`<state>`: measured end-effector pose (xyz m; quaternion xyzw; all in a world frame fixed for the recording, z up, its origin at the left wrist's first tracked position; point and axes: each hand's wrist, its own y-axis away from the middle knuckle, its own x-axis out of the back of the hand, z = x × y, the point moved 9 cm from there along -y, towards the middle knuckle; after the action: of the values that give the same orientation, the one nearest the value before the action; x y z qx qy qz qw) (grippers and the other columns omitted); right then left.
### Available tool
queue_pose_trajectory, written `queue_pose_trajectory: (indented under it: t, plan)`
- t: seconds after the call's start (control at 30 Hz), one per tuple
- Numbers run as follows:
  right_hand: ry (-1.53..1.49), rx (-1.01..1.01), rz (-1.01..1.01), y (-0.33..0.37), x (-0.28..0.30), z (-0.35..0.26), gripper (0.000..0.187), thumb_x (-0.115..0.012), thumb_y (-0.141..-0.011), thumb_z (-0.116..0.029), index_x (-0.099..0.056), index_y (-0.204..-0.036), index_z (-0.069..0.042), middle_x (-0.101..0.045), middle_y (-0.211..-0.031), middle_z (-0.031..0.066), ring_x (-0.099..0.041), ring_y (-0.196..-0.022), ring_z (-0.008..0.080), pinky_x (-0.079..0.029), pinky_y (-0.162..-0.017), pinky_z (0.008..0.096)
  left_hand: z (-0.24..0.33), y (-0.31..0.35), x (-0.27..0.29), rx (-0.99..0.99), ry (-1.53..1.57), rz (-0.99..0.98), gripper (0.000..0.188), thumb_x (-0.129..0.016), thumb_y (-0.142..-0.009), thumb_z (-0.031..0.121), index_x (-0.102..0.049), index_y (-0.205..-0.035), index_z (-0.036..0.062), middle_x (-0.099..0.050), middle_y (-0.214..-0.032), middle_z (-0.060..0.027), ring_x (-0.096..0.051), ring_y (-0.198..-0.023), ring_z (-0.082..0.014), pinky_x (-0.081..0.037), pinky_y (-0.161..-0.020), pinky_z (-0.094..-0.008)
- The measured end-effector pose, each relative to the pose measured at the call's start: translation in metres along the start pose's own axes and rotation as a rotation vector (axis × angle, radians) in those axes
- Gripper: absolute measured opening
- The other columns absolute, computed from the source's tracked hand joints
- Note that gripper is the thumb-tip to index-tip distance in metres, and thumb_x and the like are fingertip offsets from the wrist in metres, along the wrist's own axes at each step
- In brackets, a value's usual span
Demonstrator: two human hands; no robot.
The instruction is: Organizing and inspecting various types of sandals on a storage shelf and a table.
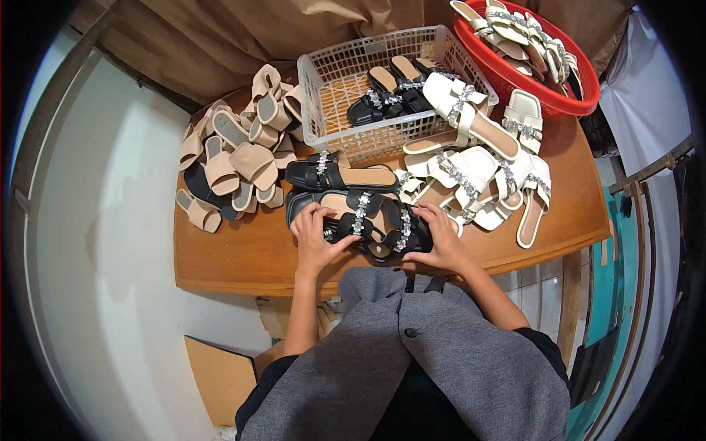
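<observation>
At the near middle of the table lies a small stack of black sandals (362, 211) with jewelled straps and tan insoles. My left hand (316, 237) is closed around their left end, thumb on the near side and fingers over the far side. My right hand (440, 239) grips the right end in the same way, its fingertips close to the white sandals. Just beyond the held sandals lies another black sandal (360, 176), its toe to the left. How many sandals are between my hands is hard to tell, as they overlap.
Beige sandals (254, 166) are heaped on the table's left. White jewelled sandals (471, 173) pile up on the right. Behind stands a white plastic crate (382, 141) with several black sandals inside. A red basket (577, 107) of white sandals sits far right. The wooden table (243, 263) has a curved near edge.
</observation>
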<state>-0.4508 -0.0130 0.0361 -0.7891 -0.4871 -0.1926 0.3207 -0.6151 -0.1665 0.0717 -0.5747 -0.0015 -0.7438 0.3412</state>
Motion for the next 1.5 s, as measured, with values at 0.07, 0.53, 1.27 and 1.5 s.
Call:
queue_pose_trajectory:
  t: [0.07,0.53,1.27,1.5]
  plan:
    - [0.050,0.011,-0.004,0.009,0.003,0.001,0.088,-0.080,-0.057,-0.039,-0.035,-0.125,-0.006,-0.036,-0.128,0.0177,-0.035,-0.120,0.0359,-0.031,-0.098,0.0437,-0.001,0.002,0.000,0.023,0.025,0.010,0.071,-0.077,-0.051,0.053,-0.054,-0.102,0.0099,-0.045,-0.106,-0.0076,-0.039,-0.102,-0.0278,-0.025,-0.089,-0.0420]
    - [0.062,-0.164,0.022,0.034,0.007,0.039,0.086,-0.080,-0.058,-0.037,-0.039,-0.125,-0.004,-0.043,-0.121,0.0170,-0.041,-0.112,0.0337,-0.034,-0.093,0.0410,0.082,-0.019,-0.029,-0.275,0.143,-0.173,0.047,-0.074,-0.058,0.049,-0.061,-0.082,0.0106,-0.048,-0.120,-0.0064,-0.039,-0.114,-0.0274,-0.021,-0.093,-0.0452]
    - [-0.032,-0.121,0.026,0.005,-0.006,0.033,0.071,-0.070,-0.072,-0.036,-0.039,-0.129,-0.008,-0.042,-0.123,0.0174,-0.044,-0.112,0.0337,-0.038,-0.093,0.0412,0.079,-0.029,-0.072,-0.108,0.011,-0.215,0.054,-0.071,-0.061,0.050,-0.060,-0.100,0.0133,-0.041,-0.128,-0.0103,-0.032,-0.120,-0.0306,-0.020,-0.096,-0.0479]
    - [-0.190,-0.338,0.261,0.031,0.027,0.056,0.044,-0.065,-0.080,-0.023,-0.047,-0.113,0.002,-0.055,-0.103,0.0163,-0.056,-0.095,0.0234,-0.044,-0.083,0.0321,0.073,-0.025,-0.044,0.035,-0.011,-0.050,0.066,-0.076,-0.053,0.056,-0.059,-0.101,0.0147,-0.037,-0.129,-0.0154,-0.029,-0.122,-0.0330,-0.016,-0.097,-0.0497]
